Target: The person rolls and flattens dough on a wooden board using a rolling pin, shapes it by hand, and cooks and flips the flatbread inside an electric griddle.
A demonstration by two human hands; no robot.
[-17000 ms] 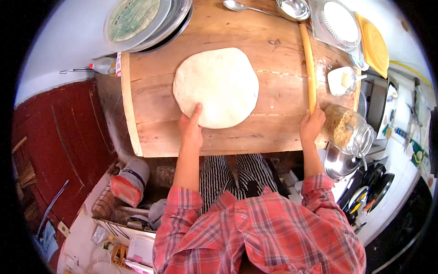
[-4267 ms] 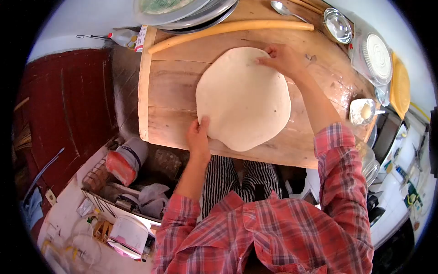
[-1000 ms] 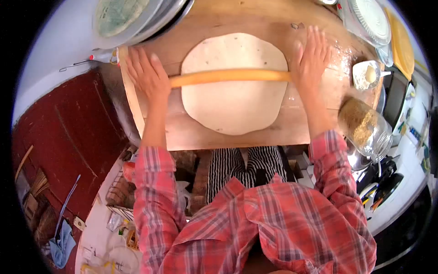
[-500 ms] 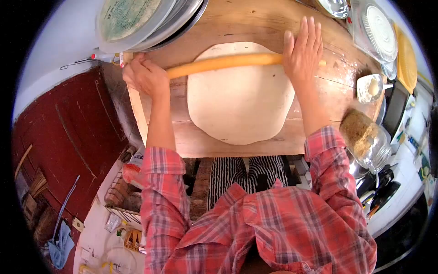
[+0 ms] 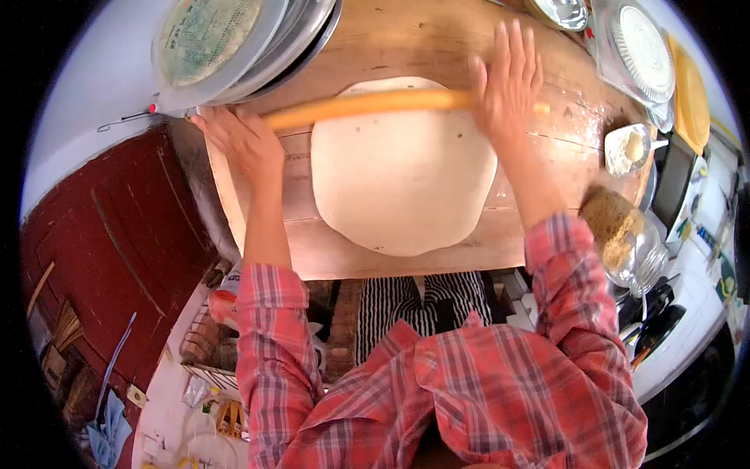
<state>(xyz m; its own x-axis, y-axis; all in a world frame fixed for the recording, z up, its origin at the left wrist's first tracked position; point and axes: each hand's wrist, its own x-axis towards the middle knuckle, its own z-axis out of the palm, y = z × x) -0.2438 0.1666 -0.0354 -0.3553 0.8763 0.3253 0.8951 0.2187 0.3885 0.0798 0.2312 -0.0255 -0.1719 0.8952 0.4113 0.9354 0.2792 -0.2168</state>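
A wide, flat sheet of pale dough (image 5: 402,180) lies on the wooden board, with a few small dark specks in it. A long, light wooden rolling pin (image 5: 375,104) crosses the dough near its far edge, tilted slightly. My left hand (image 5: 244,142) rests over the pin's left end, fingers stretched out toward the upper left and the end hidden beneath. On the right part of the pin, my right hand (image 5: 508,90) presses flat, palm down with fingers extended. The pin's right tip shows past this hand.
Stacked metal bowls under a clear lid (image 5: 207,39) stand at the board's far left. To the right are a small dish of white powder (image 5: 627,150), a tipped glass jar (image 5: 617,242) with brown crumbs, and plastic containers (image 5: 642,51). The wooden board (image 5: 391,35) ends near my body.
My left hand has flattened out over the pin's end, its fingers less curled. The view has shifted, so the board sits slightly lower and to the left. The pin still crosses the dough's far part.
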